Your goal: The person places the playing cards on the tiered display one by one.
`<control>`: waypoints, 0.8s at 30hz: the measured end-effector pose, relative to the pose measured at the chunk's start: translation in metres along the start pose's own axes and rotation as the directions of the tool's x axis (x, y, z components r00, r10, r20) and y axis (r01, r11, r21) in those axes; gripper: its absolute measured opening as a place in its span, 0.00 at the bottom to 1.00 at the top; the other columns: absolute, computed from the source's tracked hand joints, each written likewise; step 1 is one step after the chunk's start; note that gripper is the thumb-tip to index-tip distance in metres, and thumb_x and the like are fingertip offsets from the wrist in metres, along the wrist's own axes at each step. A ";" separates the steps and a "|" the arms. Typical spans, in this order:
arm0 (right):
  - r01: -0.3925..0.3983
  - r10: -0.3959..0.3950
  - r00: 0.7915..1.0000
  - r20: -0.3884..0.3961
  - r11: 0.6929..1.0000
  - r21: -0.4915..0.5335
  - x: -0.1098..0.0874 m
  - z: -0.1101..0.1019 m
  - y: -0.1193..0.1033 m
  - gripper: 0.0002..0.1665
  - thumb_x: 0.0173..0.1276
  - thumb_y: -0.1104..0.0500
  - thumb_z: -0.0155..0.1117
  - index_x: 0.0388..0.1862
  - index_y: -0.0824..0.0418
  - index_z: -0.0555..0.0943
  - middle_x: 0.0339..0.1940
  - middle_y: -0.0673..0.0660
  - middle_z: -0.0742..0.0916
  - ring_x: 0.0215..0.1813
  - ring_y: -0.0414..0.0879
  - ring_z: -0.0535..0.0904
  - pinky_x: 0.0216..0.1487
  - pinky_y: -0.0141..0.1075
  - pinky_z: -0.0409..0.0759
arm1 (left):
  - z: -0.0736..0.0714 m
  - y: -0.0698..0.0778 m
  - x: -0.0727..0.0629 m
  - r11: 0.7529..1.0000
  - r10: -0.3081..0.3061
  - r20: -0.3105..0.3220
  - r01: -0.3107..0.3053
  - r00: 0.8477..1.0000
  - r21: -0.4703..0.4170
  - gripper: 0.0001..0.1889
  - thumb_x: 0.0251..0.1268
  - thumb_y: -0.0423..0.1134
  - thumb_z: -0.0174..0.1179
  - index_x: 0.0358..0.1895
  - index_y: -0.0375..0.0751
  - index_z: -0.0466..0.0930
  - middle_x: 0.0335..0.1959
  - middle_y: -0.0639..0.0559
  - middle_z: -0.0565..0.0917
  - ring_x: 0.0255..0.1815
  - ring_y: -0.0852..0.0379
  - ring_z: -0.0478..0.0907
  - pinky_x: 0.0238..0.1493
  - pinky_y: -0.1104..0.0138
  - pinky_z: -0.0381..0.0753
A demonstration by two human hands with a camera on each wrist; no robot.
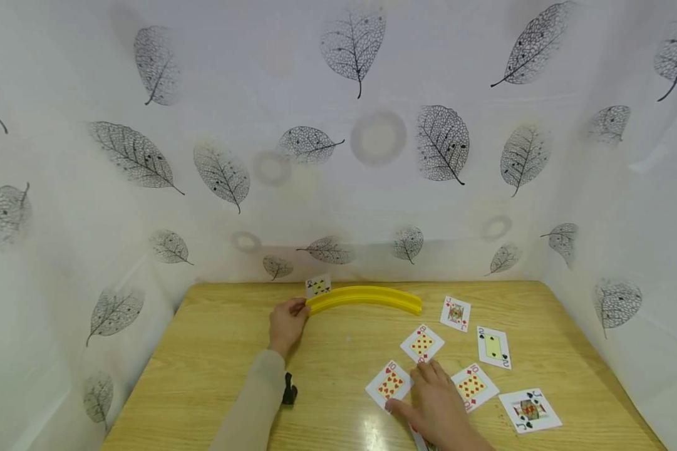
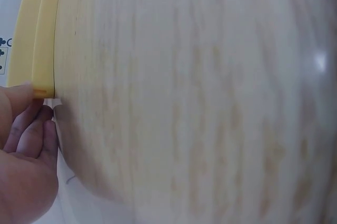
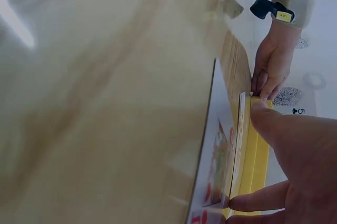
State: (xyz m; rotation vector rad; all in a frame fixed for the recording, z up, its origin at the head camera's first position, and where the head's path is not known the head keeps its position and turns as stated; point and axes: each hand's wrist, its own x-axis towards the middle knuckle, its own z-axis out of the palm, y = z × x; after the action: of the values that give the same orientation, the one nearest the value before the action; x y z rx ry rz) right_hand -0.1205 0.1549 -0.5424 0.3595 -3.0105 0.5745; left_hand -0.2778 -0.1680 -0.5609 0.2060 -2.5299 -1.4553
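A curved yellow card holder (image 1: 366,293) stands near the table's back edge. My left hand (image 1: 286,322) pinches its left end, the thumb lying on the end in the left wrist view. A five of clubs (image 1: 318,285) stands upright in the holder close to that hand. My right hand (image 1: 436,401) is over the loose cards with its fingers spread, the fingertips right at the eight of diamonds (image 1: 422,343) and the thumb over the ten of hearts (image 1: 390,381). A picture card (image 3: 218,166) shows beside its fingers in the right wrist view, mostly hidden in the head view.
To the right lie the ten of diamonds (image 1: 472,386), a two of spades (image 1: 493,346), a red jack (image 1: 455,313) and a jack of spades (image 1: 531,410), face up on the wooden table (image 1: 225,338). A leaf-patterned white curtain (image 1: 338,200) hangs behind and at both sides.
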 end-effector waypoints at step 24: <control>0.001 -0.001 1.000 -0.007 0.998 -0.067 0.013 -0.015 0.000 0.44 0.40 0.34 0.86 0.53 0.58 0.89 0.44 0.56 0.85 0.43 0.48 0.75 0.42 0.43 0.79 | 0.001 0.001 0.000 1.000 -0.016 -0.001 0.016 1.000 0.010 0.13 0.72 0.34 0.68 0.55 0.33 0.88 0.51 0.39 0.91 0.52 0.43 0.90 0.55 0.54 0.91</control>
State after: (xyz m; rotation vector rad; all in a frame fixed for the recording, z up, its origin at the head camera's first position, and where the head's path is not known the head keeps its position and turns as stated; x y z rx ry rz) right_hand -0.1325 0.1575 -0.5269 0.3542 -3.0136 0.4717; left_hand -0.2781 -0.1664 -0.5608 0.2291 -2.5413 -1.4482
